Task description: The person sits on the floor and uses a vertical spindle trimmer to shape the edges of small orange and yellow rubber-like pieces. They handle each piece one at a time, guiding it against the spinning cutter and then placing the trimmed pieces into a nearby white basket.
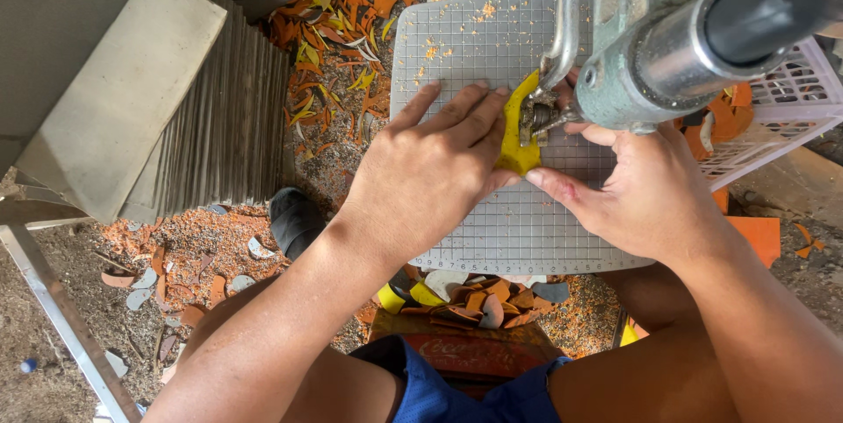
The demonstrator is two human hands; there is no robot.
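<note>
We press the yellow piece (518, 137) flat on the gridded plate (457, 54), right under the cutter (536, 115). Left hand (430, 168) pins its left edge, right hand (645, 190) pinches its lower tip; long axis runs away from us

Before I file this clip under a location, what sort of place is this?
Probably a small tile-cutting workshop. Both hands, left hand and right hand, press a yellow piece under a bench cutting machine on a gridded board; orange offcuts litter the ground beside stacked grey tiles.
</note>
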